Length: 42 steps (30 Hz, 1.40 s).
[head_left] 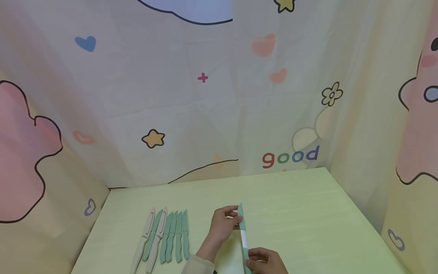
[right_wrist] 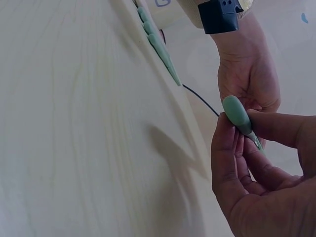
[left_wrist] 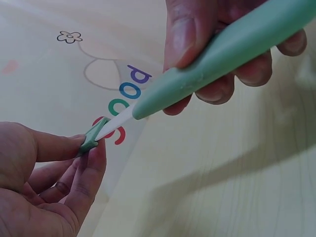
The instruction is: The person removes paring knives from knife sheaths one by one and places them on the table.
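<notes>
At the far left of your table (head_left: 308,232), a cream knife (head_left: 138,251) lies slanting, its handle toward you. Next come a green knife (head_left: 149,243), a second cream knife (head_left: 154,249) and four slimmer green knives (head_left: 179,241), all lying side by side with their handles nearer you.

To the right of that row, your left hand (head_left: 222,223) pinches the green sheath (head_left: 241,219) between thumb and fingers, spread no wider than the sheath itself. The knife you hold is in front of you, right of the row and pointing away. Between your hands a bare stretch of its white blade (head_left: 243,238) shows, reaching the sheath's mouth; you cannot tell how deep the tip sits.

Nearest you, your right hand (head_left: 268,262) pinches the green handle (head_left: 246,255), thumb on one side and fingertips on the other, closed down to the handle's thickness.
</notes>
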### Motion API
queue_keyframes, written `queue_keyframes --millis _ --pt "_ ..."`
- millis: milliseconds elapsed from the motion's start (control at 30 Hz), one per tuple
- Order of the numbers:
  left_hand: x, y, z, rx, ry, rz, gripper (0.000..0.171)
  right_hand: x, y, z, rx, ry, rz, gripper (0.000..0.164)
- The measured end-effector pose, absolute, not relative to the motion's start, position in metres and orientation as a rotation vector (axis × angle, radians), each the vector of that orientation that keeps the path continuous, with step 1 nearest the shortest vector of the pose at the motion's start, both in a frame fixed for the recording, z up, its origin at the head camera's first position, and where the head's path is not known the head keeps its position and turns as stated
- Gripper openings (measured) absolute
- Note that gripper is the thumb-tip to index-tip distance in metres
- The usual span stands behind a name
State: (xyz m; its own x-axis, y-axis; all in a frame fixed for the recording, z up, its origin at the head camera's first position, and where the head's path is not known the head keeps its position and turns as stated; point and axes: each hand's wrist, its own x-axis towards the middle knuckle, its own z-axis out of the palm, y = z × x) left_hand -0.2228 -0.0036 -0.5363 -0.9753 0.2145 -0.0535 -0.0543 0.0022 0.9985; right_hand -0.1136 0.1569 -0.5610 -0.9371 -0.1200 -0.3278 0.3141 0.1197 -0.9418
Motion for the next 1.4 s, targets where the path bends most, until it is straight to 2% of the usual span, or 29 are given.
queue_keyframes --millis 567,867,1400 --pt "-0.217 0.001 -0.521 0.169 2.131 2.106 0.035 -0.107 0.162 -0.564 0.224 2.064 -1.881 0.038" --pt "-0.228 0.001 -0.538 0.134 2.155 2.111 0.036 -0.106 0.163 -0.56 0.224 2.061 -1.877 0.037" --pt "-0.224 -0.002 -0.536 0.117 2.149 2.089 0.036 -0.107 0.167 -0.557 0.252 2.098 -1.909 0.039"
